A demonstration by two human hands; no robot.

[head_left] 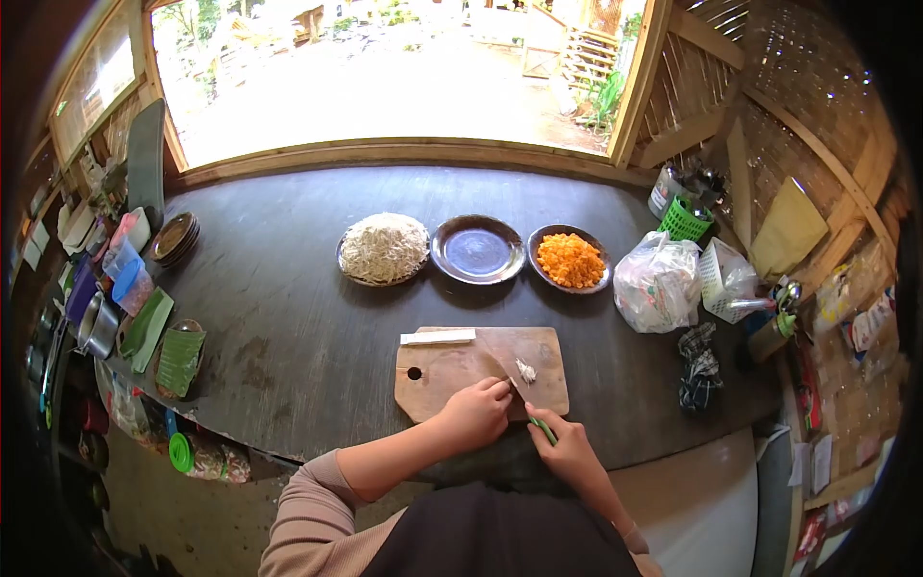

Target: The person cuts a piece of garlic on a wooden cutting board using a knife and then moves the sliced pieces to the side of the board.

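Observation:
My right hand point(567, 450) is closed around the green handle of a knife point(544, 432). Its blade slants up and left over the wooden cutting board point(433, 373). Close against the blade, my left hand point(478, 413) rests on the board with curled fingers; what they hold, if anything, is hidden beneath them. A small heap of white cut pieces point(526, 371) lies on the board to the right of the blade. Along the board's upper left edge is a flat white strip point(437, 338) whose kind I cannot make out.
Behind the board stand a plate of pale shreds point(383, 248), a dark plate point(478, 252) and a bowl of orange pieces point(571, 261). To the right are a plastic bag point(659, 284) and a dark cloth point(699, 365). Leaf pieces point(181, 358) and stacked dishes point(175, 238) sit left.

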